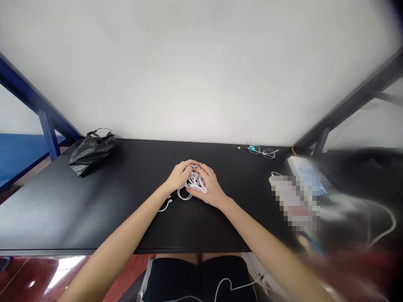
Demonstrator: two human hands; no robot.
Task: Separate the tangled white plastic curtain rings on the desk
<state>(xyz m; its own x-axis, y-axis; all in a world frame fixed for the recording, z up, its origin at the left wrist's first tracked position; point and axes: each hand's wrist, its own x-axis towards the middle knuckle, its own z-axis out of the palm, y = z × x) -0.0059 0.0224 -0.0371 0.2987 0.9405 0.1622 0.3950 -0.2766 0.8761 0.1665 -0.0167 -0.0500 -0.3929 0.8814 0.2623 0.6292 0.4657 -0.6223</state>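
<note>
A heap of white plastic rings, looking like shower curtain rings, lies on the black table in front of me. My left hand curves around the heap's left and far side, its fingers bent onto the rings. From the right, my right hand cups the same heap, thumb along the near edge and fingers over the top. One loose ring pokes out at the near left of the heap. Another open white ring lies beside my left wrist, partly hidden by the forearm.
A black plastic bag sits at the table's back left, and eyeglasses lie at the back right. Farther right are a blurred-out phone-like object and a white-and-blue box. The table's front edge runs close to my lap.
</note>
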